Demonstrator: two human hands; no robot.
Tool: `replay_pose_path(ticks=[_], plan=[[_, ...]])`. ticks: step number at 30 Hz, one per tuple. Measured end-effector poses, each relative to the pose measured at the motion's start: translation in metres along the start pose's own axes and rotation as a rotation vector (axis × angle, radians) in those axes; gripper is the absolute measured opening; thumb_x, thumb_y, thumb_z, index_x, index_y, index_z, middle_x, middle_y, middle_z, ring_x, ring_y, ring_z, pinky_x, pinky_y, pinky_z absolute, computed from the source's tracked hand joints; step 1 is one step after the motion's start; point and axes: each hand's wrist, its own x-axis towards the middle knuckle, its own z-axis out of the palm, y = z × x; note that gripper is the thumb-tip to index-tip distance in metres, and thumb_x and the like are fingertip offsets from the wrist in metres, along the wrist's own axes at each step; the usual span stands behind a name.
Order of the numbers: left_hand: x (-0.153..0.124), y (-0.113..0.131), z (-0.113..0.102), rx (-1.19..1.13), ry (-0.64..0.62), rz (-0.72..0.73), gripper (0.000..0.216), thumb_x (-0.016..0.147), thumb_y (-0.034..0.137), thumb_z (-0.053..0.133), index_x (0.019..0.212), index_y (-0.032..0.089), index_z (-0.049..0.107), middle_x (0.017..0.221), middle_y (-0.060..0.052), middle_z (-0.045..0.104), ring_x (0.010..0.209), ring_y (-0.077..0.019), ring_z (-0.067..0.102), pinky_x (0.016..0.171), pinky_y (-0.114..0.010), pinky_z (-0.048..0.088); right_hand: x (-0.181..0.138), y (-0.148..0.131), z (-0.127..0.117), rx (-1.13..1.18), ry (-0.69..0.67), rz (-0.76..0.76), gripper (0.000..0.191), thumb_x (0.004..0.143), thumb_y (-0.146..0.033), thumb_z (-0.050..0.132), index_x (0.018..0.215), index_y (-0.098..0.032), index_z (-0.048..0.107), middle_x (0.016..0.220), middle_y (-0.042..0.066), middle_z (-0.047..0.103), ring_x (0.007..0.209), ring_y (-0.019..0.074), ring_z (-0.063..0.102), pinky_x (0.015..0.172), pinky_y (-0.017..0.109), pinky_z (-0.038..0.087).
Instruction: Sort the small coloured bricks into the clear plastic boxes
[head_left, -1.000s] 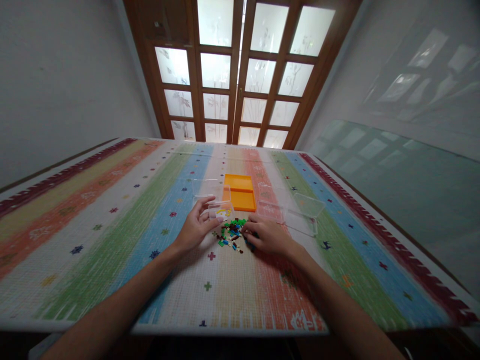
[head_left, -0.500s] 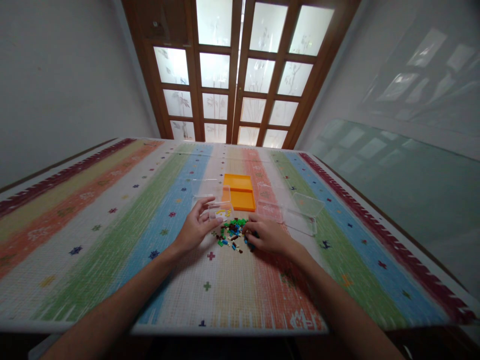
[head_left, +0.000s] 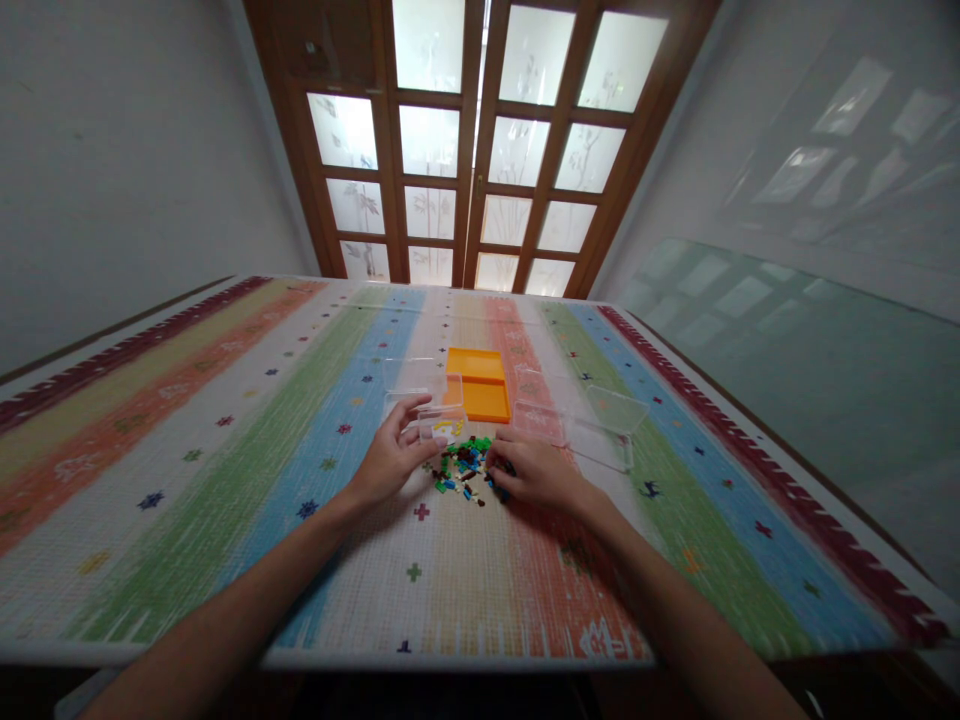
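Note:
My left hand (head_left: 388, 455) is curled round the side of a small clear plastic box (head_left: 429, 428), thumb at its near side and fingers at its far side. Several yellow pieces (head_left: 450, 427) lie in that box. Right of it is a loose pile of small building bricks (head_left: 466, 460) in green, blue, brown and cream. My right hand (head_left: 536, 470) rests at the pile's right edge with its fingers bent down among the bricks. Its fingertips are partly hidden, so whatever they pinch does not show. Dark bricks peek out beneath that hand.
Behind the pile lies an open orange case (head_left: 487, 400) with two shallow halves. Open clear plastic boxes stand to the right (head_left: 600, 440) and behind my left hand. A striped cloth (head_left: 300, 480) covers the table. Wooden doors with glass panes (head_left: 471, 190) are at the far end.
My right hand has shifted very slightly over the bricks at the pile's right edge. My left hand and the boxes look almost the same.

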Motion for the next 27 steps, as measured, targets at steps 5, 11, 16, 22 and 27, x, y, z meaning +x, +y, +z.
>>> replay_pose_path(ticks=[5,11,16,22,27], plan=[[0.0004,-0.0012,-0.0003,-0.014,-0.013,-0.021,0.063,0.074,0.027,0.082,0.130,0.023,0.053,0.129,-0.010,0.058,0.099,-0.0204,0.068,0.098,-0.044,0.054,0.0001,0.0008,0.0003,0.015,0.000,-0.001,0.013,0.090,-0.014,0.057,0.094,-0.015,0.070,0.093,0.007,0.063,0.082,0.0172,0.055,0.072,0.027,0.037],[-0.0002,-0.0002,0.0012,-0.029,-0.020,-0.034,0.064,0.074,0.027,0.082,0.131,0.022,0.053,0.129,-0.011,0.059,0.100,-0.0210,0.069,0.097,-0.042,0.054,-0.0003,-0.0009,0.0004,0.021,-0.031,0.019,0.013,0.090,-0.015,0.058,0.093,-0.015,0.071,0.093,0.007,0.063,0.082,0.0174,0.055,0.070,0.027,0.036],[-0.0010,0.0017,0.0010,-0.011,-0.021,-0.039,0.063,0.074,0.026,0.081,0.131,0.023,0.053,0.129,-0.010,0.059,0.099,-0.0203,0.068,0.095,-0.041,0.055,0.0002,-0.0010,0.0016,0.041,-0.016,0.033,0.010,0.089,-0.013,0.059,0.093,-0.014,0.069,0.092,0.007,0.063,0.080,0.0173,0.053,0.069,0.026,0.035],[-0.0008,0.0010,0.0010,-0.014,-0.021,-0.025,0.061,0.074,0.026,0.081,0.129,0.023,0.055,0.126,-0.009,0.060,0.095,-0.0193,0.068,0.094,-0.041,0.055,0.0001,0.0016,0.0034,0.031,0.007,0.015,0.011,0.089,-0.014,0.060,0.096,-0.014,0.069,0.094,0.008,0.063,0.083,0.0179,0.054,0.071,0.027,0.035],[0.0005,-0.0005,0.0008,-0.017,-0.008,-0.026,0.062,0.072,0.025,0.082,0.129,0.024,0.057,0.126,-0.009,0.060,0.098,-0.0204,0.068,0.095,-0.041,0.055,0.0001,0.0015,0.0036,0.024,-0.007,0.022,0.011,0.089,-0.014,0.059,0.092,-0.016,0.070,0.093,0.007,0.063,0.082,0.0176,0.054,0.070,0.027,0.035]])
